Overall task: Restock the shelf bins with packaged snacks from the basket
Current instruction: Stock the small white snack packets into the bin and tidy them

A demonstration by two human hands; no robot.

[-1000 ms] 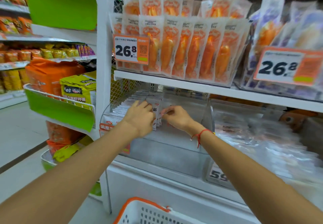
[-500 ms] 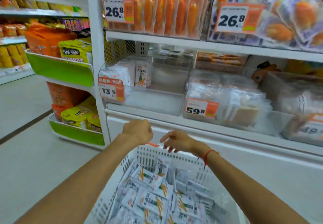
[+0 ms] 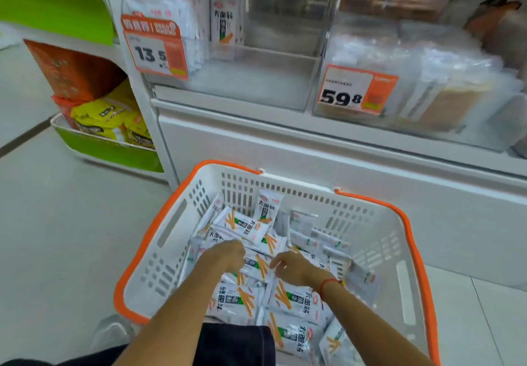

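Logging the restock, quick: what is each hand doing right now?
Left hand: fingers curled down into the snack packets in the basket; grip cannot be told.
Right hand: same, cannot be told.

Bright, even light; upper shelf bins (image 3: 285,37) motion-blurred, edges bowed.

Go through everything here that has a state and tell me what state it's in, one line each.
Basket: on the floor, full of snack packets.
Snack packets: loose pile, lying flat.
Clear bin: partly stocked, packets upright at its left, right side bare.
Left hand: down on the packets, fingers curled; grip unclear.
Right hand: down on the packets, fingers curled; grip unclear.
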